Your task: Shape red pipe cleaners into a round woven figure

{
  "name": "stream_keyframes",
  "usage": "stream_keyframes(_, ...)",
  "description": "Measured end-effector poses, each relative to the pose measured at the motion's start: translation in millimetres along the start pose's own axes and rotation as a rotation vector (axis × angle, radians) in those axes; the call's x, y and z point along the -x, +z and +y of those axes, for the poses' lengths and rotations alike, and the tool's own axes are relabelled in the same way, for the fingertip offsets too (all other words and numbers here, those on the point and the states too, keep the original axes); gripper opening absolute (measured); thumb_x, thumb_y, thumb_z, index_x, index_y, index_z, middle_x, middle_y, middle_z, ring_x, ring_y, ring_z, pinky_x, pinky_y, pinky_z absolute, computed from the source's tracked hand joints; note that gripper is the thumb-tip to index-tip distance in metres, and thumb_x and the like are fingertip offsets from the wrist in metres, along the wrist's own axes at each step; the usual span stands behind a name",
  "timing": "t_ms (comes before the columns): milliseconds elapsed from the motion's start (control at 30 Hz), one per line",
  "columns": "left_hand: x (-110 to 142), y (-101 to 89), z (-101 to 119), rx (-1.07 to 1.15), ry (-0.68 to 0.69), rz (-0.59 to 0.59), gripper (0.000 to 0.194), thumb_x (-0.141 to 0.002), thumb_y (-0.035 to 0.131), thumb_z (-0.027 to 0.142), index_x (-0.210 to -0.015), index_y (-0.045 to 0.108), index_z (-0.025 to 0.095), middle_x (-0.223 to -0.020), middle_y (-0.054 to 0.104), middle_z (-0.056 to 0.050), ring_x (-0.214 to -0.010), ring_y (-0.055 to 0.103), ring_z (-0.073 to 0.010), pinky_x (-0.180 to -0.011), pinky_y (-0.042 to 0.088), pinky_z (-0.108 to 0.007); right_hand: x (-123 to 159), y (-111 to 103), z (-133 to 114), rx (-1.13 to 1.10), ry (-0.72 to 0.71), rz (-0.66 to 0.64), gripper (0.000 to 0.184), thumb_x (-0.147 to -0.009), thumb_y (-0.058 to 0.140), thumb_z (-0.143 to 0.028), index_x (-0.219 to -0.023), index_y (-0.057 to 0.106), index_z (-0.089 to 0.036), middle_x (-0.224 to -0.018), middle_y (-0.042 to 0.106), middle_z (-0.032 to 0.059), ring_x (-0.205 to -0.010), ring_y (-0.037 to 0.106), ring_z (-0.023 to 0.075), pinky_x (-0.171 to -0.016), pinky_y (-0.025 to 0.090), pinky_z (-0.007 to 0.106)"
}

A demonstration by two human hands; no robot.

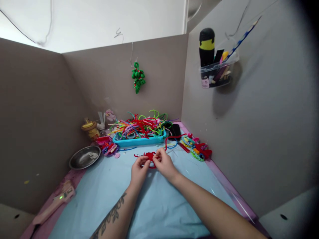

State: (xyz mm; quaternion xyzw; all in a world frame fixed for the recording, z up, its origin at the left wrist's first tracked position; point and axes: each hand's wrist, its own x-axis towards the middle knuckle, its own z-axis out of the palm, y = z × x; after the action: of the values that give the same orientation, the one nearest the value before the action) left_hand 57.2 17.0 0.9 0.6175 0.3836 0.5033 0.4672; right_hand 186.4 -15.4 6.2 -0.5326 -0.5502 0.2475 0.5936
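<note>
Fingers (142, 159) of the left hand (139, 170) and right hand (164, 164) pinch opposite sides of a red fuzzy piece (150, 155) over a blue table cover (104, 189). Just beyond it, a blue tray (139, 142) brims with tangled, multicoloured fuzzy stems (142, 126); a metal bowl (83, 159) sits to the left.

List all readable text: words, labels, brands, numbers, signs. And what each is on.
None readable.
Small pale pink label on the clear plastic bin on the right wall: markings too small and blurred to read.
Yellow-brown cup at the back left: any print is too blurred to make out.
Black bottle with a yellow band, in the bin: no lettering can be made out.
</note>
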Motion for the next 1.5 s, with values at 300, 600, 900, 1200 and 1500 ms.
stream_keyframes(300, 0, -0.3, -2, 0.170, -0.077, -0.021, 0.027, -0.066, 0.069, 0.028, -0.088, 0.060, 0.016, -0.082, 0.068, -0.005, -0.074, 0.062, -0.0149, -0.068, 0.047, -0.025, 3, -5, 0, 0.179, -0.123, -0.089, 0.008, -0.078, 0.046, -0.016, -0.083, 0.047, -0.021, -0.074, 0.058, -0.0011, -0.065, 0.056, 0.0139, -0.060, 0.042, 0.024)
stream_keyframes(600, -2, -2.4, 1, 0.180, -0.093, 0.029, 0.027, -0.063, 0.071, 0.028, -0.084, 0.061, 0.015, -0.079, 0.067, -0.004, -0.071, 0.061, -0.0147, -0.068, 0.046, -0.025, -9, -19, 5, 0.275, -0.323, -0.066, 0.013, -0.079, 0.053, -0.015, -0.085, 0.063, -0.021, -0.085, 0.057, 0.0039, -0.082, 0.055, 0.0165, -0.076, 0.044, 0.029)
stream_keyframes(900, -2, -2.6, -1, 0.143, -0.079, -0.075, 0.022, -0.063, 0.070, 0.026, -0.080, 0.063, 0.015, -0.073, 0.066, -0.002, -0.067, 0.060, -0.0138, -0.063, 0.045, -0.023, -15, -21, 8, 0.168, -0.158, -0.041, 0.008, -0.073, 0.058, -0.015, -0.074, 0.065, -0.019, -0.074, 0.055, 0.0009, -0.068, 0.054, 0.0130, -0.063, 0.043, 0.025)
stream_keyframes(1200, 0, -2.8, 6, 0.026, -0.010, -0.111, 0.024, -0.067, 0.067, 0.029, -0.087, 0.063, 0.015, -0.081, 0.066, -0.005, -0.067, 0.058, -0.0140, -0.062, 0.044, -0.023, -20, -21, 11, 0.047, 0.035, -0.129, 0.007, -0.068, 0.058, -0.016, -0.064, 0.065, -0.015, -0.064, 0.051, -0.0019, -0.060, 0.049, 0.0112, -0.060, 0.038, 0.024)
stream_keyframes(1500, 5, -1.2, 5, -0.072, 0.066, 0.023, 0.022, -0.071, 0.063, 0.032, -0.087, 0.058, 0.017, -0.079, 0.063, -0.004, -0.067, 0.058, -0.0146, -0.062, 0.046, -0.025, -16, -16, 8, 0.018, 0.024, 0.070, 0.010, -0.070, 0.055, -0.020, -0.062, 0.060, -0.017, -0.065, 0.052, -0.0010, -0.063, 0.048, 0.0123, -0.061, 0.038, 0.024)
